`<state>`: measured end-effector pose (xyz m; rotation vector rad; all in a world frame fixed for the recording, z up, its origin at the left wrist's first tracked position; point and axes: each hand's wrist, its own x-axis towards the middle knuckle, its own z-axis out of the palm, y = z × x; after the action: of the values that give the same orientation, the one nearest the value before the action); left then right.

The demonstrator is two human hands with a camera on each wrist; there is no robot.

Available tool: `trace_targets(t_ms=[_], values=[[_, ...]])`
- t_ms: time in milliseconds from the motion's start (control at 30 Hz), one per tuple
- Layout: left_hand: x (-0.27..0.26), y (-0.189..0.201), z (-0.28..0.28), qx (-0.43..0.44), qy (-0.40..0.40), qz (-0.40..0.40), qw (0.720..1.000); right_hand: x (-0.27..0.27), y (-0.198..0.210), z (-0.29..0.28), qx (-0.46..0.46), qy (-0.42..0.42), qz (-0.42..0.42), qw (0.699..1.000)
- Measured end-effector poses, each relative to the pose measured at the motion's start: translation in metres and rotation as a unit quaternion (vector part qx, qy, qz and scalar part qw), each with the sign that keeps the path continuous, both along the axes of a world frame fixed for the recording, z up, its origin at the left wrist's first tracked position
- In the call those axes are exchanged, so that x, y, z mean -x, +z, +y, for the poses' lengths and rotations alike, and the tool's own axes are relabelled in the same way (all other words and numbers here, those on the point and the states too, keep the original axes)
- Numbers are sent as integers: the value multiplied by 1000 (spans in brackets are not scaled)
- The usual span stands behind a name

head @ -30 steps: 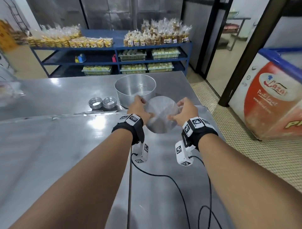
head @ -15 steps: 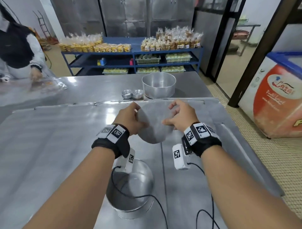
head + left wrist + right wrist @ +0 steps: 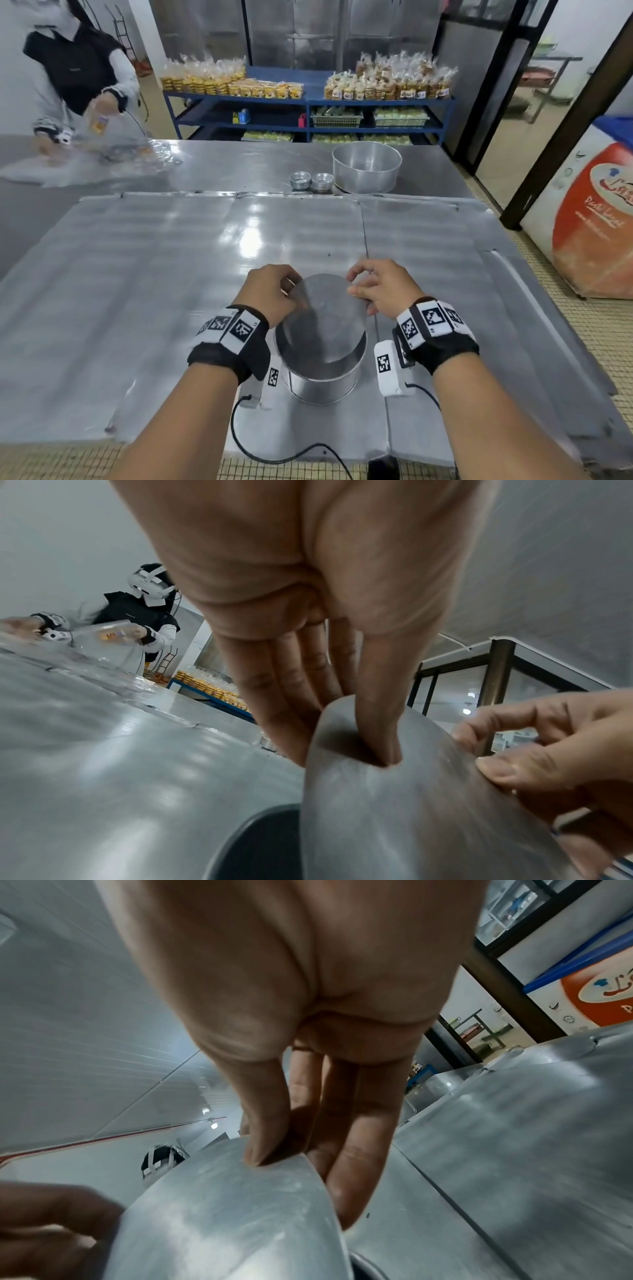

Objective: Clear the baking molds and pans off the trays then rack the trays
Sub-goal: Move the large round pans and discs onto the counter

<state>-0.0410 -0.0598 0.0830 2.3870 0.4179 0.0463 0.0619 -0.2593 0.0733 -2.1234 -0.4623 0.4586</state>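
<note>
From my head camera I saw both my hands over a round metal pan (image 3: 322, 373) that stood on the near tray (image 3: 171, 291), holding a flat metal disc (image 3: 325, 308) tilted above its mouth. My left hand (image 3: 270, 294) pinched the disc's left edge and my right hand (image 3: 383, 291) its right edge, fingers curled.

My left wrist camera showed what the head view hid: my thumb (image 3: 380, 731) pressed on the disc's upper face with the fingers underneath, and the pan's dark rim just below. My right wrist camera showed the matching grip, thumb (image 3: 263, 1137) on top, fingers (image 3: 349, 1177) beneath the edge.

Only the head view took in the far side of the table: a larger round pan (image 3: 366, 168) and two stacks of small fluted molds (image 3: 311, 180) just beside it, well apart from my hands. Another person (image 3: 82, 78) worked with clear plastic at the far left.
</note>
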Motion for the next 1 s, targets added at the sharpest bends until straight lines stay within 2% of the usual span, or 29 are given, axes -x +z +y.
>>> trace_targets(t_ms=[167,567,700,867,933,1000], values=[[2,-7,-6,-6,-14,-12,1000,13,-5,5,52,48,-5,997],[3,-24,-19,-130,-62,101,984,35,-16,24,195,81,-66,975],[2,-28,-19,-141,-62,99,983,38,-16,23,217,73,-91,969],[5,-29,-11,-126,-25,39,991,32,-18,10,227,50,-123,965],[6,-30,-8,-131,-7,49,990,27,-24,4,230,32,-109,967],[6,-32,-7,-131,11,102,986,26,-27,0,237,13,-50,970]])
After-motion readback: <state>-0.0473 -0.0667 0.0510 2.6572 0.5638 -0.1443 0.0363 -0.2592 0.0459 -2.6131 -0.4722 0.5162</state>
